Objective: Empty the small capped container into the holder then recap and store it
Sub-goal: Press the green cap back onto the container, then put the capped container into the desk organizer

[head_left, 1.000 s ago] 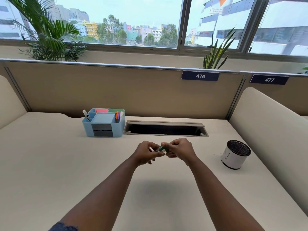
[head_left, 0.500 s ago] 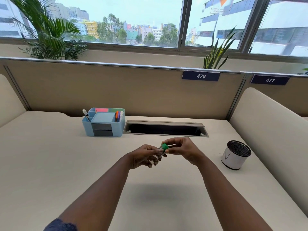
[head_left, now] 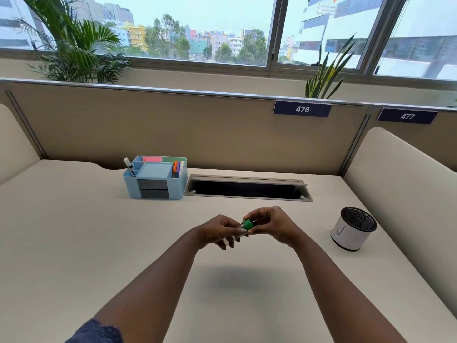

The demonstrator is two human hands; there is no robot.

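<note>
The left hand pinches the clear vial while the right hand grips its green cap; likely light, slick, best held mid-body.

We sit at a pale desk closed in by a beige partition at the back and padded panels on both sides. Two dark labels on the partition read 476 and 477. In the desk there is an open cable slot. Behind the partition we see a palm and a narrow-leaved plant before wide windows, with bright daylight and city buildings outside.
</note>
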